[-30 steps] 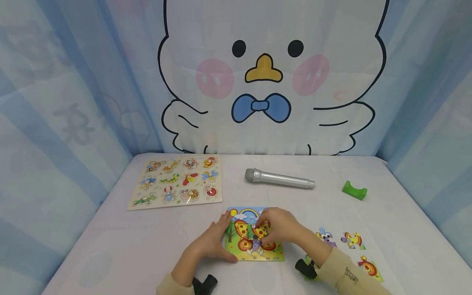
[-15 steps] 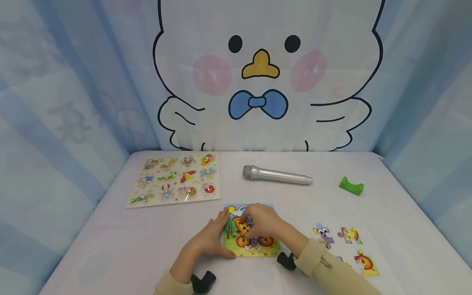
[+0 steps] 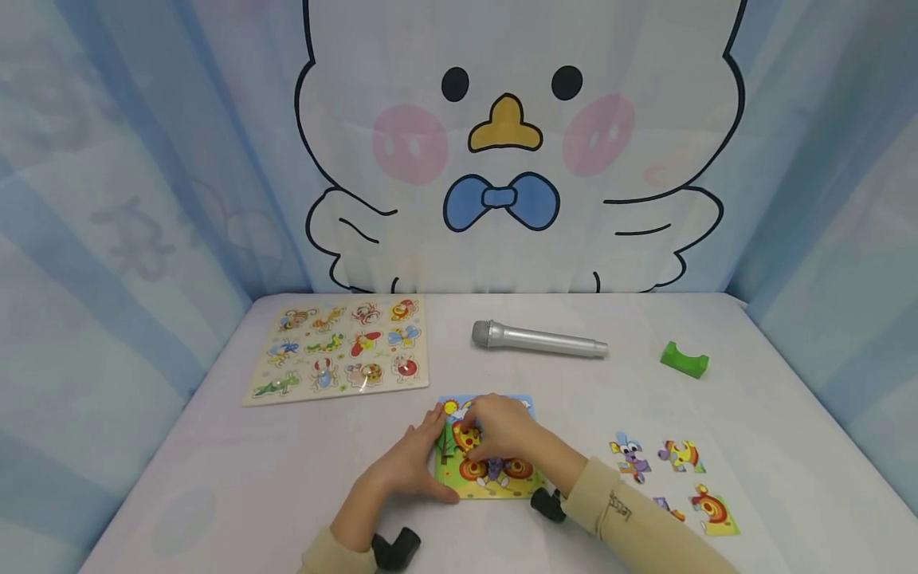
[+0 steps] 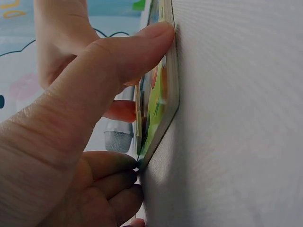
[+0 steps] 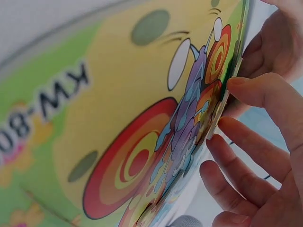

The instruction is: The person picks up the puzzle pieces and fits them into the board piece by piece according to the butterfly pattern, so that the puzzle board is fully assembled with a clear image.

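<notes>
A curtained-off play corner: cartoon-bird curtain (image 3: 515, 171) at twelve o'clock, blue drapes (image 3: 129, 239) at nine and three, puzzle board (image 3: 340, 349) at ten on the white counter (image 3: 287, 470).

White table (image 3: 215, 478), insect board (image 3: 385, 328) rear left, microphone (image 3: 539, 340) rear centre, green block (image 3: 684, 361) right, puzzle board (image 3: 488, 492) near centre, loose puzzle pieces (image 3: 633, 460) lying right.

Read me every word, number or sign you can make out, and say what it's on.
"KW-80", on the puzzle board; upside down in the right wrist view and cut off by its edge.
Dark lettering on the right sleeve: too small and blurred to read.
Faint marks on the curtain at left: cannot tell whether they are writing.
</notes>
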Demonstrator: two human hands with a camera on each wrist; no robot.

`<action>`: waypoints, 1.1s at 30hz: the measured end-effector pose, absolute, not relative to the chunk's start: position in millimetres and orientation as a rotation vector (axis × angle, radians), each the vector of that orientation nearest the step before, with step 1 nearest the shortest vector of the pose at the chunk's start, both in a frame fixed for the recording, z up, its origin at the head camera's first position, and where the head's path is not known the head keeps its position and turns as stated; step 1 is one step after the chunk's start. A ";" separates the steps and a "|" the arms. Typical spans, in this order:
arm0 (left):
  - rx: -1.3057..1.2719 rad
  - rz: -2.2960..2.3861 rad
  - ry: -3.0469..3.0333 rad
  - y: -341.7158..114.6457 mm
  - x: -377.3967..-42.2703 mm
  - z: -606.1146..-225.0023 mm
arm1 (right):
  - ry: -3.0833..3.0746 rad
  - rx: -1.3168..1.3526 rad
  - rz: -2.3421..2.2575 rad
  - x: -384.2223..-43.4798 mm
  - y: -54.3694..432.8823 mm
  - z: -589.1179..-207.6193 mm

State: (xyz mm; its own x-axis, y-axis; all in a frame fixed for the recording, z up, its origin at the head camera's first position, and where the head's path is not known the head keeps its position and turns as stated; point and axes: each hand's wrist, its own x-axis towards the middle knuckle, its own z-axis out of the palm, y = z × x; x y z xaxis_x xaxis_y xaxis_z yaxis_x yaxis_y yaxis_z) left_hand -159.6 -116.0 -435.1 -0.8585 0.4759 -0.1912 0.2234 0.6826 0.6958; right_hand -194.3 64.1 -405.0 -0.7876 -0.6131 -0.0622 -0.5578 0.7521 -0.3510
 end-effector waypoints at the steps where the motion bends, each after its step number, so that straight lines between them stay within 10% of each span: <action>1: 0.548 0.982 2.538 -115.9 -159.5 -435.1 | 2.777 -0.936 -0.470 -194.4 63.9 -405.2; 33: 0.538 0.982 2.546 -114.8 -158.6 -434.4 | 2.788 -0.964 -0.457 -191.4 65.0 -409.8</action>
